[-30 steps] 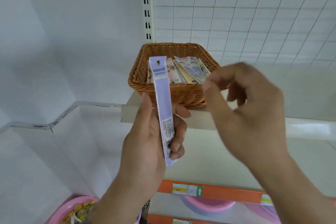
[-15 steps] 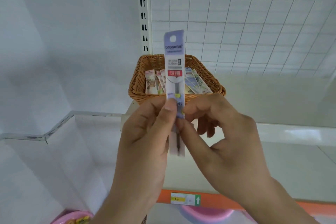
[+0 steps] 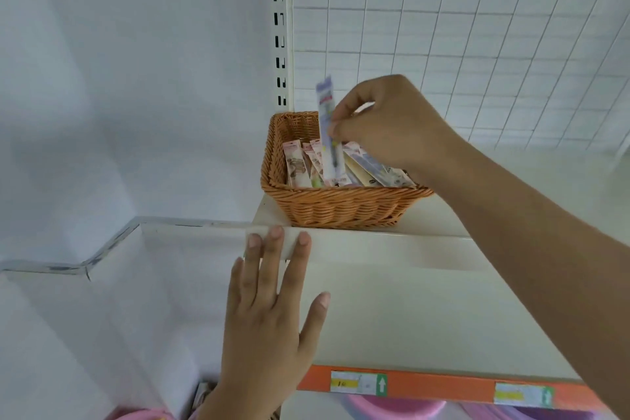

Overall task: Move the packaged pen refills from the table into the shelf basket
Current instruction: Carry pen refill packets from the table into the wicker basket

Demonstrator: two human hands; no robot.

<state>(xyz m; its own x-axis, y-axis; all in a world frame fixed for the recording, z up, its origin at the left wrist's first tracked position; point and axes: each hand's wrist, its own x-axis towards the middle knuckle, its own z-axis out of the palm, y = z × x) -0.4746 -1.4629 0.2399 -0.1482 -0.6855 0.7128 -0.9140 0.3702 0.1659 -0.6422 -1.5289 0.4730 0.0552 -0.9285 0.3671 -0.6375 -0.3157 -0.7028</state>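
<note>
A brown wicker basket (image 3: 335, 206) stands on the upper white shelf and holds several packaged pen refills (image 3: 300, 165) leaning in a row. My right hand (image 3: 385, 121) pinches one long purple-white refill pack (image 3: 327, 133) between thumb and fingers. The pack stands nearly upright, its lower end inside the basket among the others, and it looks motion-blurred. My left hand (image 3: 269, 314) is lower down with straight, spread fingers. Its fingertips touch the front edge of the upper shelf (image 3: 392, 245) just below the basket's left corner.
A white wire grid panel (image 3: 460, 27) backs the shelf, with a slotted upright (image 3: 281, 24) at its left. Below runs an orange price strip (image 3: 443, 385) with labels. Pink basins (image 3: 392, 407) sit under it. A white wall lies to the left.
Both hands held the pack in front of the basket before. Now my right hand alone has carried it up into the basket. My left hand has let go and dropped to the shelf edge.
</note>
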